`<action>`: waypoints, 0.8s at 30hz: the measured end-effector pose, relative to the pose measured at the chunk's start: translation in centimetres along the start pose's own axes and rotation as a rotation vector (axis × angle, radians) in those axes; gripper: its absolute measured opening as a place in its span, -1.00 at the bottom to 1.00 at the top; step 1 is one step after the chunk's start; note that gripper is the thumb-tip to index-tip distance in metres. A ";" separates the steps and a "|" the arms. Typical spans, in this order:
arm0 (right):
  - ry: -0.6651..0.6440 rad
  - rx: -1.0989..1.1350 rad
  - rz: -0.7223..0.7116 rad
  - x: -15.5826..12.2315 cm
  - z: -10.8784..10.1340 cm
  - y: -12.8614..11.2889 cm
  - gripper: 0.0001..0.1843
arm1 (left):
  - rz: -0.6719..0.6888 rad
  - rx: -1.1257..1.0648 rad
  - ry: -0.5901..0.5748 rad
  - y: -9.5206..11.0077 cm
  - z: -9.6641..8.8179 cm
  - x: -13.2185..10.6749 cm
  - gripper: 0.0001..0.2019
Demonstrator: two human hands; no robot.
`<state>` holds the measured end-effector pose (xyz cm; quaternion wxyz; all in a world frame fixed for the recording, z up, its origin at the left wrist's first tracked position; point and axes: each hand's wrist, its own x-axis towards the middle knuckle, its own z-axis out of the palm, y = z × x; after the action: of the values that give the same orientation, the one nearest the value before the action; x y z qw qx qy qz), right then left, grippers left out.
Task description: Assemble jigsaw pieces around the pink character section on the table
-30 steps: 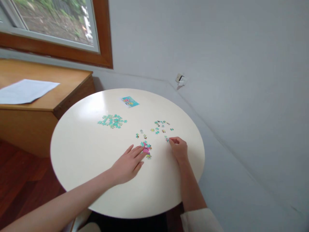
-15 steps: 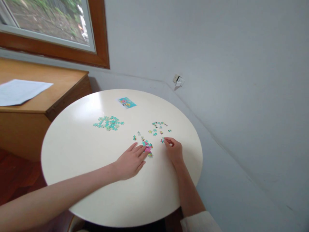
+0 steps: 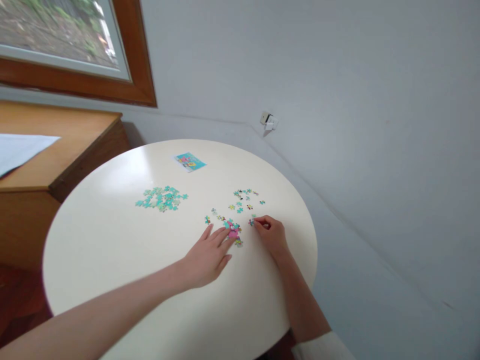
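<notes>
My left hand point(image 3: 210, 257) lies palm down with its fingers spread, the fingertips on a joined section of jigsaw puzzle point(image 3: 234, 231). Pink with a cartoon face shows on that section, with teal and yellow edges; the fingers cover part of it. To its right, my right hand point(image 3: 270, 235) pinches a small puzzle piece point(image 3: 251, 222) between thumb and forefinger, at the tabletop. A few loose pieces, among them a dark-and-teal piece point(image 3: 207, 220), lie just beyond my left fingertips. More loose pieces point(image 3: 240, 204) are scattered beyond my right hand.
A heap of teal puzzle pieces point(image 3: 162, 198) sits left of centre on the round white table point(image 3: 112, 240). Toward the far edge lies a picture card point(image 3: 189, 162). A wooden cabinet point(image 3: 75, 145) bearing white paper point(image 3: 22, 149) stands at left. The wall point(image 3: 356, 150) borders the right side.
The view has swung slightly right. The joined section has turned a little under my left fingers. My right hand keeps its pinch on the piece, nearly in place.
</notes>
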<state>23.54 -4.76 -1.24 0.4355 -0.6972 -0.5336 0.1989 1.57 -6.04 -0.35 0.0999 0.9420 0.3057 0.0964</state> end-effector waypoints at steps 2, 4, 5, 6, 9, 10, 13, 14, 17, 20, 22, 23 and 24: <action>-0.002 0.000 0.002 0.0 0.0 0.0 -0.79 | 0.001 -0.028 -0.016 -0.2 0.0 0.0 -0.54; 0.002 0.003 -0.013 0.0 0.0 0.1 -0.79 | 0.001 -0.051 -0.011 -0.3 0.1 0.1 -0.54; 0.010 0.005 -0.025 0.0 0.1 0.2 -0.78 | 0.001 -0.058 -0.004 -0.3 0.2 0.2 -0.54; 0.019 0.010 -0.039 0.0 0.1 0.3 -0.77 | 0.001 -0.063 0.004 -0.3 0.2 0.2 -0.53; 0.001 0.027 -0.077 0.1 0.3 0.5 -0.68 | 0.004 -0.066 0.016 -0.4 0.4 0.2 -0.53; -0.020 0.031 -0.094 0.1 0.3 0.6 -0.65 | 0.003 -0.066 0.015 -0.3 0.4 0.1 -0.54; -0.064 0.034 -0.150 0.1 0.3 0.5 -0.66 | 0.000 -0.069 0.011 -0.3 0.4 0.1 -0.54; -0.068 0.032 -0.162 0.0 0.3 0.5 -0.67 | 0.001 -0.072 0.014 -0.3 0.4 0.1 -0.55; -0.086 0.027 -0.154 0.0 0.3 0.4 -0.70 | 0.004 -0.083 0.032 -0.3 0.4 0.2 -0.55; -0.112 0.027 -0.142 -0.1 0.2 0.4 -0.70 | 0.002 -0.083 0.036 -0.3 0.5 0.2 -0.55; -0.118 0.026 -0.148 -0.1 0.2 0.3 -0.69 | 0.002 -0.076 0.024 -0.4 0.6 0.2 -0.54; -0.119 0.026 -0.150 -0.1 0.2 0.3 -0.69 | 0.002 -0.072 0.015 -0.4 0.6 0.3 -0.53; -0.120 0.026 -0.150 -0.1 0.2 0.3 -0.69 | 0.004 -0.069 0.006 -0.4 0.7 0.3 -0.52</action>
<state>23.53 -4.79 -1.62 0.4254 -0.6364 -0.6068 0.2142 1.72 -5.66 -1.05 0.1315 0.9382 0.3008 0.1100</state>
